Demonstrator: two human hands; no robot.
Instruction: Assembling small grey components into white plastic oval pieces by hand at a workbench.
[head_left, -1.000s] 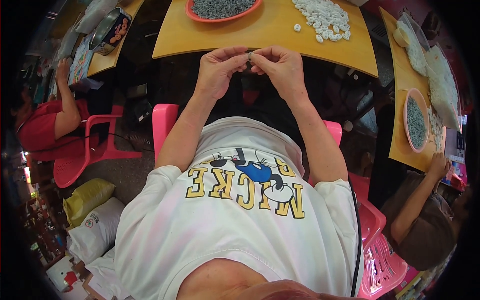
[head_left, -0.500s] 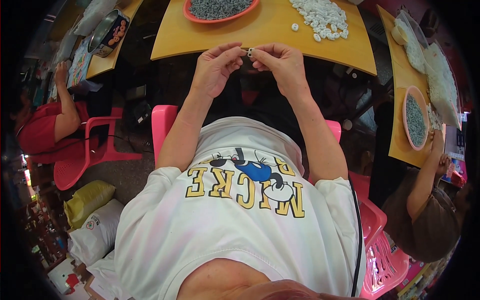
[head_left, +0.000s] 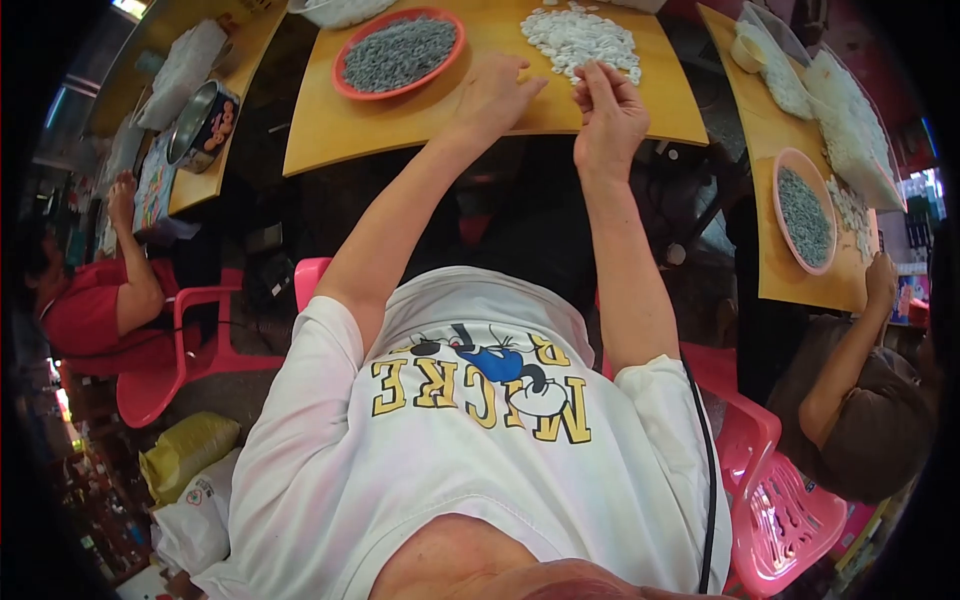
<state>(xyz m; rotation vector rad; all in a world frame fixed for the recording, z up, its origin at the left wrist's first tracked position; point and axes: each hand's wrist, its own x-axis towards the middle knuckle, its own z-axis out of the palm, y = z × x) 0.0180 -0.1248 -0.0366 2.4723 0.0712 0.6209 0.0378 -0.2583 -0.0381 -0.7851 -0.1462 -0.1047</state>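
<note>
My left hand is over the near part of the yellow table, fingers stretched to the right and a little apart, with nothing visible in them. To its left stands a red-rimmed bowl full of small grey pieces. My right hand is raised at the near edge of a pile of small white plastic pieces, its thumb and fingertips pinched together. Whatever is between those fingertips is too small to make out.
White containers stand at the table's far edge. On the left table is a round tin, with a person in red beside it. The right table bears a pink bowl of grey pieces and bags of white pieces; another person sits there.
My hands have parted. Both moved forward over the table, the left beside the red bowl, the right to the white pile. The small white piece held between them no longer shows there.
</note>
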